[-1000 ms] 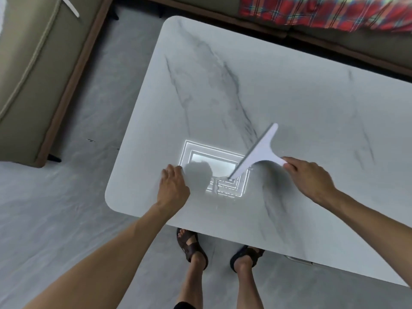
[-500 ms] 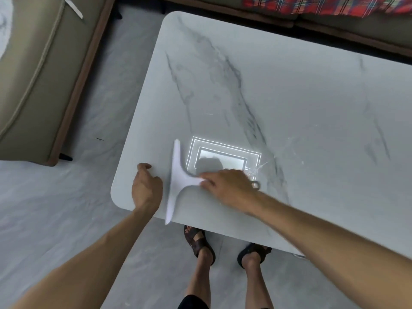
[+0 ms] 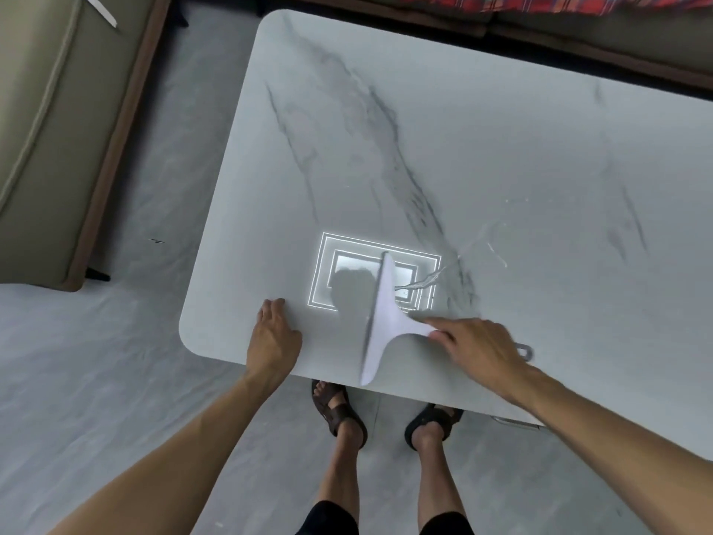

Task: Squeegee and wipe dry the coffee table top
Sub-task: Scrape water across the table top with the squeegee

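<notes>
Across the lower middle of the frame, the tabletop [image 3: 501, 129] now has the squeegee [image 3: 382, 322] back right of the left edge it reached a moment ago, so I'd guess another pass is coming. My right hand [image 3: 478, 345] has its grip closed on the handle, while the left hand [image 3: 274, 334] lies flat, holding nothing. There are still water streaks [image 3: 478, 241] at right of centre.

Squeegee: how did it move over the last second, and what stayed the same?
The squeegee swept left toward the left hand, then came partway back right. The right hand kept holding its handle; the left hand stayed resting on the table top by the near edge.
</notes>
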The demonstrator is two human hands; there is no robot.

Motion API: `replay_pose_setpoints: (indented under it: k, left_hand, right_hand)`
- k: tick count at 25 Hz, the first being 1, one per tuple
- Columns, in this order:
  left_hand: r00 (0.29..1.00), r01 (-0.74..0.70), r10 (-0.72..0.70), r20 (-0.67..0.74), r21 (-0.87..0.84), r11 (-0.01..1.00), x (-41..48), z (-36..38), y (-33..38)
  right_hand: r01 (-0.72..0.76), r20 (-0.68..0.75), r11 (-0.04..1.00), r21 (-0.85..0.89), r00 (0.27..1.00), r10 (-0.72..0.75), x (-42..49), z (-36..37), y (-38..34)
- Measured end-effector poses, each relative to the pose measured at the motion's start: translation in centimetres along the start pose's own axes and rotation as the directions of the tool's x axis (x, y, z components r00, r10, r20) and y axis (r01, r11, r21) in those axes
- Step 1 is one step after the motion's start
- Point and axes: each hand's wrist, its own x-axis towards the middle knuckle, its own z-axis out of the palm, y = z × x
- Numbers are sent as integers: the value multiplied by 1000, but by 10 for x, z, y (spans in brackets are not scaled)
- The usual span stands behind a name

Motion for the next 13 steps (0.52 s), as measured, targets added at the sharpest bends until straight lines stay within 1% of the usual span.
replay_pose_setpoints:
  k: [2,4,6,7,8,9,11,13]
  left_hand:
    - [999,-31,31,18,31,999,0,6,8]
    - [999,-29,28,16,34,999,-2,7,10]
    - [1000,-23,23,12,34,999,-6,6,6]
    - [1000,-24,23,12,34,999,-9,6,5]
    - [999,-30,30,13,35,999,-11,7,4]
    - [999,-40,40,15,36,999,-14,9,4]
    - [998,-55,55,19,33,998,-19,13,4]
    - [998,-64,63,27,33,997,-23,16,7]
  right_hand:
    - [-159,-13,983,-94,987,159,-24,-9,43]
    - [-305,-43,936,-177,952,302,-47,-20,73]
    - [-379,-65,902,-206,925,374,-66,-27,83]
    - [-373,-56,907,-196,928,369,-70,-29,79]
    - [-335,-36,927,-167,942,334,-70,-30,69]
    - [-265,-16,957,-121,964,266,-67,-28,53]
    - [-75,20,997,-28,997,76,-49,-11,12]
    - [94,60,995,-17,994,-93,-27,14,-28]
